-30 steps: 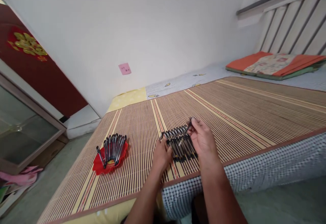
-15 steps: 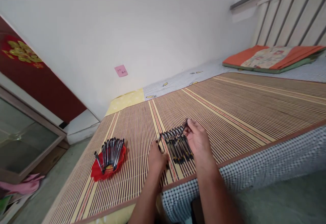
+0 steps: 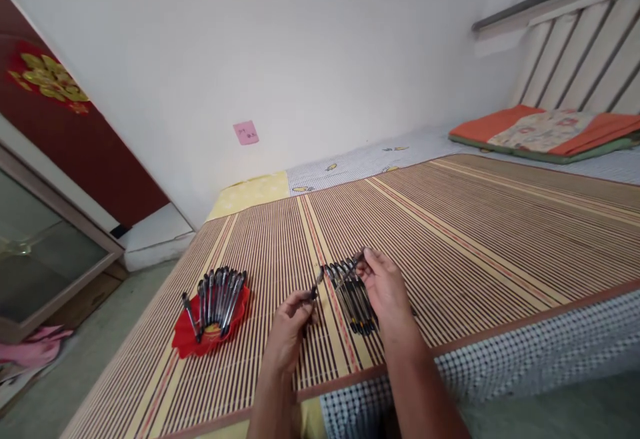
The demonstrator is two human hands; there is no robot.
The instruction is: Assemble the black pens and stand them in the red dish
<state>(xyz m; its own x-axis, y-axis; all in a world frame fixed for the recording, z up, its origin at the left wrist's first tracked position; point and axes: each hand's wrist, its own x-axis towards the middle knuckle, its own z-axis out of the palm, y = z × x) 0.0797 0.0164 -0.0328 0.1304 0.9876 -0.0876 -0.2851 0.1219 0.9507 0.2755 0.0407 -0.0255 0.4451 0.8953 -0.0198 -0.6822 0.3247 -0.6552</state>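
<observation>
A: What is different from a second ago?

B: Mainly the left hand (image 3: 287,332). It was at the near end of the pens in the lower middle of the frame; now it sits farther left, clear of them, its fingers pinched on a slim black pen (image 3: 320,276).

A: And the right hand (image 3: 383,282)?

B: Much as it was. Thumb and fingertips are closed on a dark slender piece (image 3: 358,258) held slantwise over the row of pens (image 3: 353,302), its thin tip pointing down toward the lower left. (It could be a refill with its cap; the blur leaves me unable to tell.)

A: So the two hands are apart?

B: Yes, with a gap between them, each clamped on its own piece. The row lies between them on the striped mat (image 3: 450,246), partly behind the right hand.

A: What does the shift mean for the work?

B: In my judgement, the left pen is now separated from the row and being handled singly, with both hands occupied.

A: And the red dish (image 3: 181,340) at lower left?

B: Neither hand touches it. Its fanned black pens (image 3: 215,296) look the same as before.
</observation>
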